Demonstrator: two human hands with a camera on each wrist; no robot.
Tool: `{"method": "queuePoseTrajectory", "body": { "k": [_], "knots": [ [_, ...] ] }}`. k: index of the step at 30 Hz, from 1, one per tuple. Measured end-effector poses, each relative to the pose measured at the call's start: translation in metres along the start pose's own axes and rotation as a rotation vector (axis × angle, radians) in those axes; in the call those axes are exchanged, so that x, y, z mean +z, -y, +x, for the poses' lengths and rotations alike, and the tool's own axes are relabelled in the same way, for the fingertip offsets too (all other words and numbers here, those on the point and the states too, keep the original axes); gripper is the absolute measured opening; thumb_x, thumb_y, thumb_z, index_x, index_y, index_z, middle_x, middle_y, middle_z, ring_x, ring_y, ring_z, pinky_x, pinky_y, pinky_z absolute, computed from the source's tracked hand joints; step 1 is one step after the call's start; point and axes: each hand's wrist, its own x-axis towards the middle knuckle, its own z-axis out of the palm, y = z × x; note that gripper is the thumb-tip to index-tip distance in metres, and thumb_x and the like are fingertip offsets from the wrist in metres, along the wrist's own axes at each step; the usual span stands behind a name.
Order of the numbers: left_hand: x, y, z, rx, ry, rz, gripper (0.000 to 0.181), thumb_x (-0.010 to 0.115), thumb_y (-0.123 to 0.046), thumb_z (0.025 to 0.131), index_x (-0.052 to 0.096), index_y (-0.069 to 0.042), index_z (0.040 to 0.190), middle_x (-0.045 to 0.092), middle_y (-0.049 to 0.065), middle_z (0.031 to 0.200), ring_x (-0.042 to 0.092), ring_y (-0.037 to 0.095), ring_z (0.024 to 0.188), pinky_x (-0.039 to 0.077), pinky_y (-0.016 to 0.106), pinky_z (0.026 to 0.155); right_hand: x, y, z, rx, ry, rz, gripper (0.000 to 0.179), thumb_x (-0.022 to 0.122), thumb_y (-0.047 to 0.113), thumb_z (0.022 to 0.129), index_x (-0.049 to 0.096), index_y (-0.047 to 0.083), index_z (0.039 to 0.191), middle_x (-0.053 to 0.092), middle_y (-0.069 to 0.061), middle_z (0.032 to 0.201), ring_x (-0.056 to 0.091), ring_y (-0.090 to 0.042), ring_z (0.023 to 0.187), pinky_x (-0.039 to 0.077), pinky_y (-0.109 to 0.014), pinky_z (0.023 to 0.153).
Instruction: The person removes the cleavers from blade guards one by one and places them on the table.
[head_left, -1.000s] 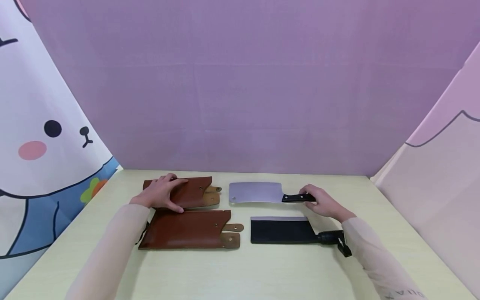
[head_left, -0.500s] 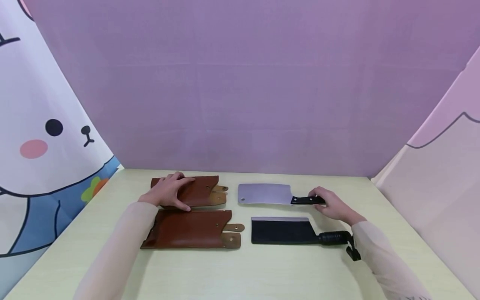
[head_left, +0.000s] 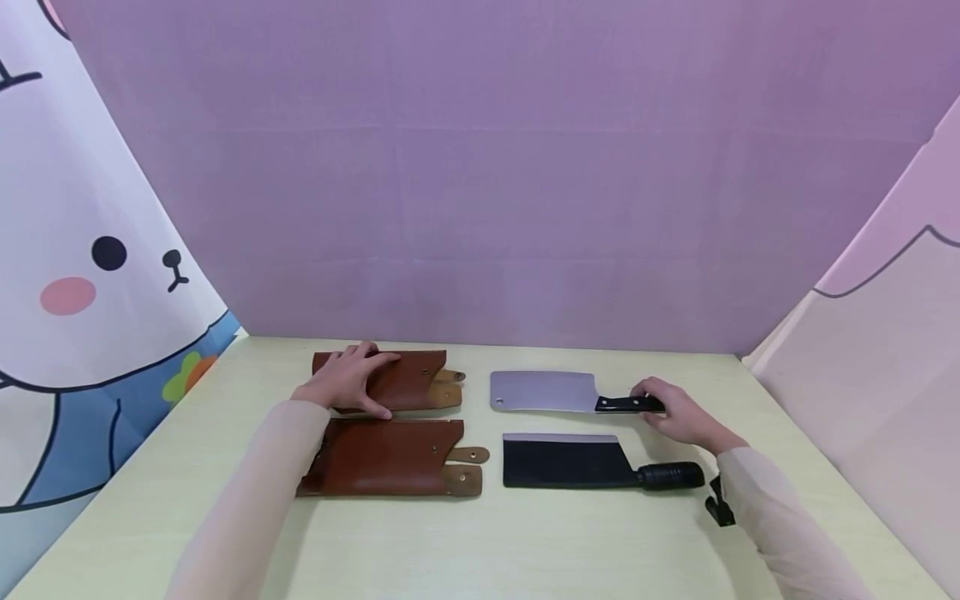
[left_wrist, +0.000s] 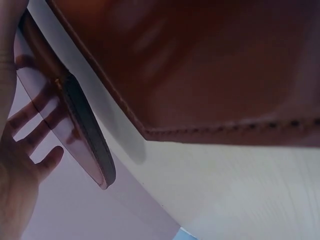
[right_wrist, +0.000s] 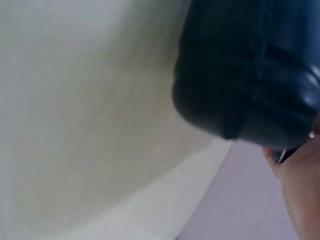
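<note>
My left hand [head_left: 347,379] spans the smaller brown leather knife sheath [head_left: 405,379], fingers over its far edge and thumb at the near one. In the left wrist view this sheath [left_wrist: 95,135] stands between the hand [left_wrist: 20,180] and the larger sheath [left_wrist: 210,65]. To the right, a silver cleaver [head_left: 543,392] lies with its blade toward the sheath. My right hand [head_left: 678,412] pinches the end of its black handle [head_left: 628,404]. The right wrist view shows part of that hand [right_wrist: 302,185] behind a big black handle [right_wrist: 240,75].
In front lie the larger brown sheath [head_left: 390,458], with two tan snap straps, and a black-bladed cleaver [head_left: 566,464]. A small black object [head_left: 720,504] shows beside the right sleeve. A purple cloth [head_left: 480,183] hangs behind the pale table [head_left: 480,550].
Both hands have shifted to the right, the left with the smaller sheath and the right with the silver cleaver. The larger sheath and the black-bladed cleaver have stayed in place.
</note>
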Motion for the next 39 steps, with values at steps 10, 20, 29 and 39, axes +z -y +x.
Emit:
{"method": "queuePoseTrajectory", "body": {
  "k": [10,20,29,39],
  "knots": [
    [0.004,0.003,0.006,0.004,0.006,-0.007,0.097,0.074,-0.065,0.056,0.041,-0.024,0.138,0.041,0.015,0.127,0.043,0.036,0.114,0.031,0.061,0.091,-0.002,0.004,0.003,0.029,0.017,-0.001,0.027,0.066,-0.01,0.069,0.059,0.002,0.092,0.06,-0.007,0.088,0.056,-0.022,0.079,0.045,-0.04,0.071],
    [0.012,0.006,0.009,0.019,-0.012,-0.005,0.099,0.074,-0.067,0.054,0.042,-0.024,0.137,0.043,0.013,0.126,0.046,0.035,0.111,0.033,0.06,0.091,-0.004,0.001,0.003,0.1,0.056,0.014,0.028,0.064,-0.012,0.069,0.06,0.002,0.093,0.061,-0.008,0.09,0.057,-0.025,0.082,0.045,-0.044,0.075],
    [0.01,0.002,0.012,0.015,0.027,0.001,0.099,0.073,-0.067,0.055,0.04,-0.024,0.138,0.042,0.015,0.128,0.043,0.036,0.115,0.032,0.061,0.091,-0.002,-0.005,0.004,0.159,0.078,0.007,0.028,0.063,-0.012,0.069,0.06,0.003,0.093,0.062,-0.008,0.092,0.059,-0.027,0.086,0.045,-0.045,0.077],
    [0.011,0.002,0.014,-0.002,0.076,-0.014,0.098,0.073,-0.065,0.057,0.038,-0.024,0.139,0.042,0.015,0.127,0.045,0.035,0.114,0.033,0.06,0.091,0.002,-0.01,0.01,0.214,0.114,-0.003,0.026,0.062,-0.009,0.07,0.062,0.002,0.093,0.064,-0.009,0.091,0.059,-0.027,0.086,0.044,-0.047,0.079]
  ]
}}
